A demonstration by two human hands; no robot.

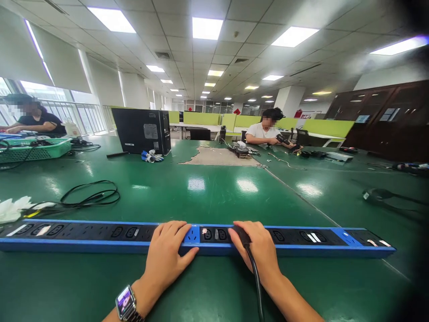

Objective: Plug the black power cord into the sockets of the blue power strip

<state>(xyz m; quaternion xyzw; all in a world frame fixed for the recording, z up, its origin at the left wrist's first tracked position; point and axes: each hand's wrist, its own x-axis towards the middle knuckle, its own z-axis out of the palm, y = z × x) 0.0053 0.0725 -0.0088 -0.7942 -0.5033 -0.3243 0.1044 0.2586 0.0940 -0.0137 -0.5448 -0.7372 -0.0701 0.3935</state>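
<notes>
The blue-and-black power strip (216,237) lies across the tabletop (214,201). On the strip, the left hand (168,250) rests, thumb spread wide; the right hand (263,250) grips a black plug (241,235) (its cable (256,277) trails nearside).

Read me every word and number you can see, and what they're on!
None reads clearly.
Power strip: stickers, too small.
Computer tower: gray label, too blurred.
Smartwatch: screen, no readable text.
Red lettering at the back: too blurred.
Cabinet: papers, too small.
</notes>
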